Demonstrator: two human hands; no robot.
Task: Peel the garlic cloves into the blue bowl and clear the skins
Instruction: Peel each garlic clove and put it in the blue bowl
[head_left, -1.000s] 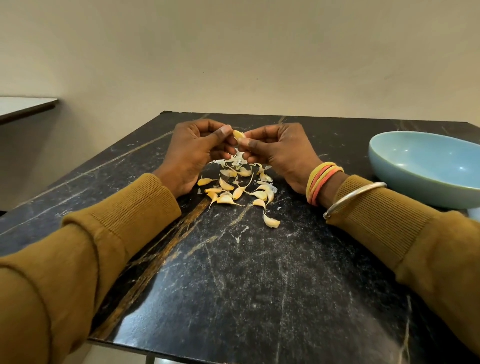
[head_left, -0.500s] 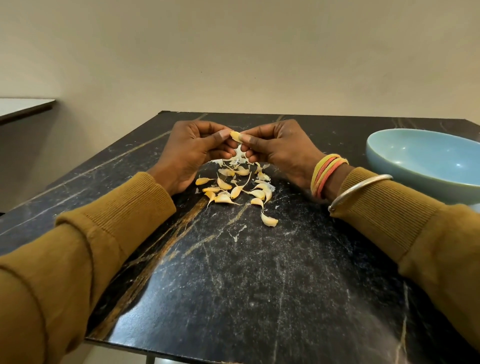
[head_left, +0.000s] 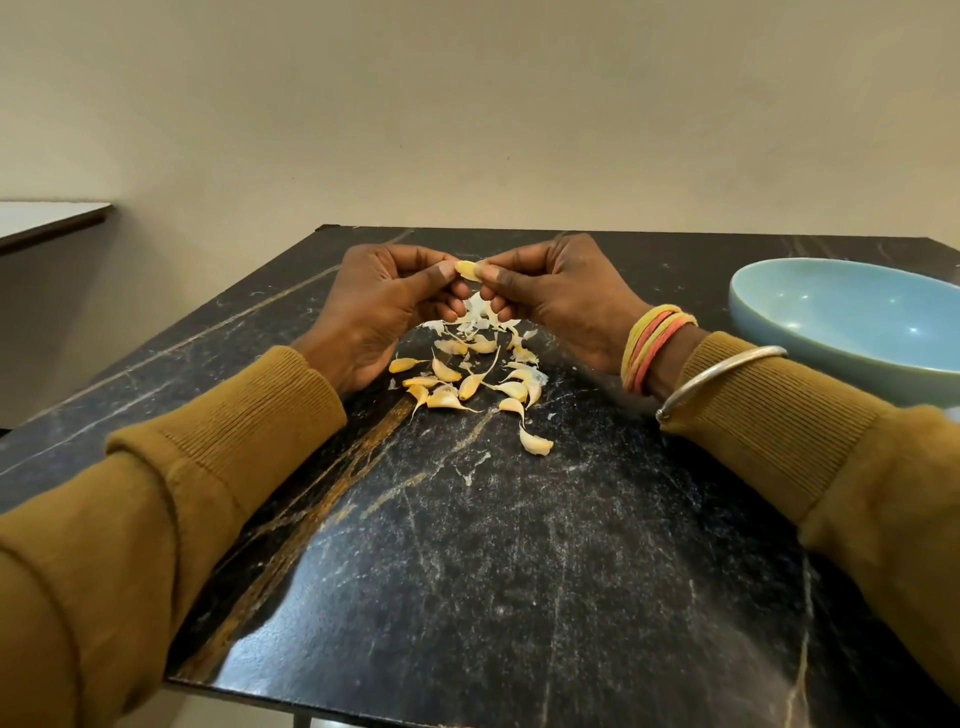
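A yellowish garlic clove (head_left: 467, 270) is pinched between the fingertips of my left hand (head_left: 384, 306) and my right hand (head_left: 556, 296), held above the black marble table (head_left: 493, 545). White papery skin (head_left: 475, 314) hangs below the fingers. Beneath the hands lies a loose pile of several unpeeled garlic cloves (head_left: 467, 382), with one clove (head_left: 535, 442) a little nearer to me. The blue bowl (head_left: 852, 327) stands at the right of the table, and the part of its inside that shows holds nothing.
Thin skin flakes (head_left: 436, 326) lie scattered among the cloves. A second table's corner (head_left: 47, 218) shows at the far left. A plain wall stands behind the table. The table's near edge runs just below my forearms.
Both hands have lifted slightly with the clove, and more white skin hangs loose below the fingers. The pile and bowl have not moved.
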